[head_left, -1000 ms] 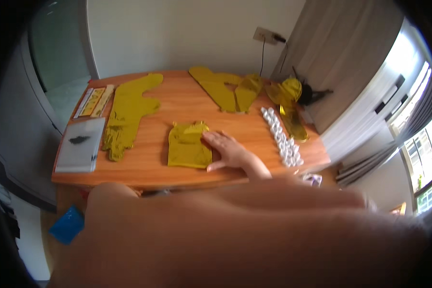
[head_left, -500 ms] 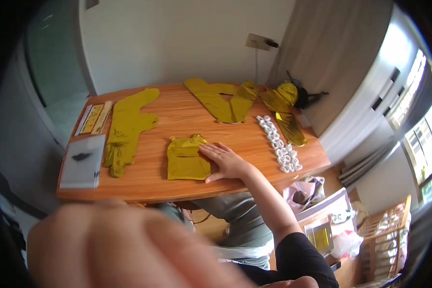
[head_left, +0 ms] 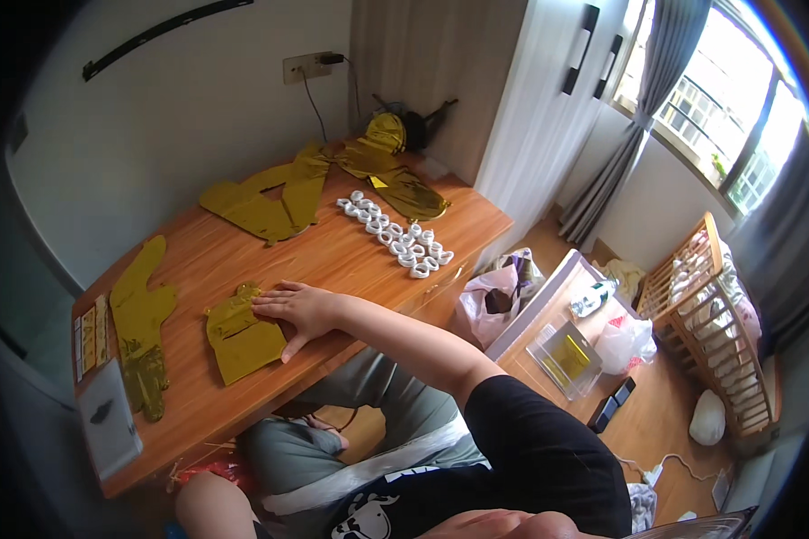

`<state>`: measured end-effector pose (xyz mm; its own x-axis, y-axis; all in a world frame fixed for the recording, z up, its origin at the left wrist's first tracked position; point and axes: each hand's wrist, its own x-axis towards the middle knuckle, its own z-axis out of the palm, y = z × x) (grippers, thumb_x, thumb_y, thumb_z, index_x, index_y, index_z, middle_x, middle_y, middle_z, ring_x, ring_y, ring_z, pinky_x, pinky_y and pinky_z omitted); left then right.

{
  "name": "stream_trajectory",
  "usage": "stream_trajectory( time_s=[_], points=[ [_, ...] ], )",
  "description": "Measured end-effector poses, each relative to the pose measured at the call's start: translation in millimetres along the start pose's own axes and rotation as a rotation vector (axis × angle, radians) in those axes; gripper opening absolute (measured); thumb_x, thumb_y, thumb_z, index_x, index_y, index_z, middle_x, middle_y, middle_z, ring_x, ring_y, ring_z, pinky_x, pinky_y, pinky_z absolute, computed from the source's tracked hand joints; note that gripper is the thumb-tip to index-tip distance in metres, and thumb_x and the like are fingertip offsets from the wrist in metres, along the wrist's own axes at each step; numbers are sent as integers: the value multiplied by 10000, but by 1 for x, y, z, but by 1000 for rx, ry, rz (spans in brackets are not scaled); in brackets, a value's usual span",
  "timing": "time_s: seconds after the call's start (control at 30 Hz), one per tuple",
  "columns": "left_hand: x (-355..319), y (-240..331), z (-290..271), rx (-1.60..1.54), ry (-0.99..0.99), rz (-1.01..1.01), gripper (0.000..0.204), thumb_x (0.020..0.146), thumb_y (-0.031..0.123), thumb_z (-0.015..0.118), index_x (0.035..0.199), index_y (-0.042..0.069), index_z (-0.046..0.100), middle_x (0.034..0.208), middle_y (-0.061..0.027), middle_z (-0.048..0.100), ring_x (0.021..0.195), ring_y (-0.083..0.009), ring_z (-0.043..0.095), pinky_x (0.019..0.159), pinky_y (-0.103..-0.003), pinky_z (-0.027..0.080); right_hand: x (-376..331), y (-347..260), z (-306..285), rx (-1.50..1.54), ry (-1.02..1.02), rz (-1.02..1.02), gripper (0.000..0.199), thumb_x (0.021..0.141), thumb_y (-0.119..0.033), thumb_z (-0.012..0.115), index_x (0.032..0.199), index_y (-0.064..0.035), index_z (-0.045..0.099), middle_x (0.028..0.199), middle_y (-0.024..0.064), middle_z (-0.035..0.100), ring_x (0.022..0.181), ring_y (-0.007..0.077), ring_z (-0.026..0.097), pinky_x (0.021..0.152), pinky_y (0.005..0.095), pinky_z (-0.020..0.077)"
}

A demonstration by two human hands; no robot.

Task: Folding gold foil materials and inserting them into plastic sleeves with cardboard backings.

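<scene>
Seated work at a counter (head_left: 216, 418), seen from above; directions are taken from the picture's centre unless noted. Since the earlier views, the gaze has swung to the right: a blurred, close expanse of skin no longer fills the lower foreground, and the crib (head_left: 715, 310) now shows fully at three o'clock. The folded foil (head_left: 243, 355), gold and lying flat at eight o'clock, shows no evident change of form, which suggests that the shift is one of viewpoint and that the work itself is merely being held in place. The right hand (head_left: 301, 310) rests palm down over the foil's two o'clock side. Its fingers (head_left: 270, 307) are straight and lie nearly side by side, the thumb (head_left: 293, 349) spread well away toward the foil's four o'clock edge; they press or rest upon the sheet and clamp nothing. The left hand is out of view, so its fingers cannot be judged. About the folded foil lie a long foil (head_left: 139, 310) at its nine o'clock, a forked foil (head_left: 243, 205) at its twelve, and white rings (head_left: 395, 235) (small, loosely ranked) at its two.
</scene>
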<state>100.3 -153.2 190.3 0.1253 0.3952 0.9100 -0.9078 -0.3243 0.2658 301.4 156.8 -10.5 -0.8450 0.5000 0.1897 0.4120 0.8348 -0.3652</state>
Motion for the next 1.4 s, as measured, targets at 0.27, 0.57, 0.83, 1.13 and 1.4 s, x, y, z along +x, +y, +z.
stream_trajectory(
  time_s=[0.27,0.57,0.83,1.13,1.4],
  points=[
    [-211,90,-52,290,-320,520,354,1008,86,570,1348,184,594,1368,11,595,1196,-136,578,1024,-319,448,16,-12,6,19,76,-134,1159,667,-804,729,1488,-32,460,1586,191,401,1500,330,331,1245,549,174],
    [-90,-116,-85,984,-953,918,418,1008,106,493,1419,178,526,1396,-9,567,1187,-158,558,1040,-372,430,-6,-12,-18,-45,19,-93,1109,661,-750,772,1449,-15,508,1525,232,464,1458,363,392,1239,529,209],
    [-109,-69,-181,2077,-589,-659,636,850,343,737,1418,114,565,1428,-51,500,1338,-250,468,1072,-427,440,-25,-45,-23,11,-84,-104,1109,640,-640,841,1498,-48,463,1559,191,436,1480,360,344,1243,509,214],
    [-126,-52,-192,2197,-710,-602,596,797,207,747,1374,126,623,1067,-20,564,1016,-189,556,906,-358,491,-55,-82,-17,-65,151,-64,813,700,-368,859,1401,-75,569,1369,152,613,1298,348,538,1127,477,393],
    [-44,-34,-194,1917,-333,-438,569,850,230,796,1381,147,611,846,-61,618,696,-201,620,646,-364,531,-59,-90,-30,17,300,87,260,897,-86,718,1145,-36,660,886,105,713,850,272,676,821,374,507]
  ],
)
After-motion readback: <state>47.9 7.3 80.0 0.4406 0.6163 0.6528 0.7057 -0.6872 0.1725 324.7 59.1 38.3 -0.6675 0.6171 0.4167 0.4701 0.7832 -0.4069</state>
